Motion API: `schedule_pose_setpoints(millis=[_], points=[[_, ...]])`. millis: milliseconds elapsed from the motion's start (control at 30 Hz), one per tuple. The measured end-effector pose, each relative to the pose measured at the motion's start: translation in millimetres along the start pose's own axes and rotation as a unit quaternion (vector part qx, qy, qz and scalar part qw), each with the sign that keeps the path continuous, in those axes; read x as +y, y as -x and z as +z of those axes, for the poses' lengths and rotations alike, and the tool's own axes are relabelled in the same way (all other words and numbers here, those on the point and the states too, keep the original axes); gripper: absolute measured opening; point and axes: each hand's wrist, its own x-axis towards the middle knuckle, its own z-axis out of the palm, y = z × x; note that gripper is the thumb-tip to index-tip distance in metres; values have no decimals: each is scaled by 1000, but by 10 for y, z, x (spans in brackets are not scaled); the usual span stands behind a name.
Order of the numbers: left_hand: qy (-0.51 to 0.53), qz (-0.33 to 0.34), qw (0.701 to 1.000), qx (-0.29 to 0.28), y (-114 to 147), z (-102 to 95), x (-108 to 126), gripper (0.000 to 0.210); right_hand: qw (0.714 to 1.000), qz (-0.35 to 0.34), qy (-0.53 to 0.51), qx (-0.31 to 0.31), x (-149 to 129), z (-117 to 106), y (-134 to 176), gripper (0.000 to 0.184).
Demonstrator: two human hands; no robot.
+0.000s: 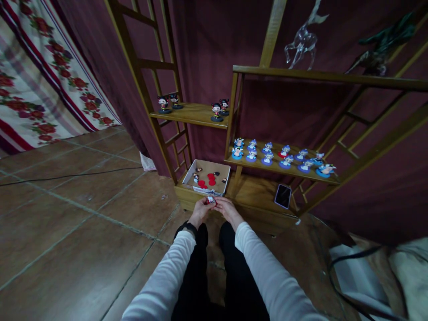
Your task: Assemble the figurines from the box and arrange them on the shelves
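Note:
A small red and white figurine [211, 200] is pinched between my two hands, just in front of the shelf's low base. My left hand [199, 210] has its fingers closed on the figurine's left side. From the right, my right hand [227, 208] grips it with the fingertips. Right behind the hands stands a shallow open cardboard box [191, 171]. Inside the box lie several red round bases [211, 179] and small dark-haired figure parts [195, 177]. My fingers cover part of the figurine, so its details are hard to make out.
On the middle shelf [234, 159] stand two rows of blue and purple figurines [266, 158]. Dark-haired figurines [216, 111] occupy the upper left shelf. A phone [283, 196] lies on the base at right. A glass deer [303, 44] stands above. A black cable [70, 176] crosses the floor.

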Motion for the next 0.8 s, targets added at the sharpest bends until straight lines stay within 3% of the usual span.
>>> schedule_pose_setpoints(millis=[267, 533, 700, 800], points=[[-73, 42, 996, -8, -25, 24, -26, 31, 1000, 1, 14, -1, -21, -14, 14, 24], [-81, 56, 995, -4, -2, 84, 7, 30, 1000, 4, 2, 4, 5, -22, -12, 24], [-8, 2, 1000, -21, 55, 77, 62, 37, 1000, 14, -11, -1, -2, -71, -44, 24], [66, -34, 997, -18, 91, 24, 88, 31, 1000, 20, -13, -12, -29, -101, -41, 28]])
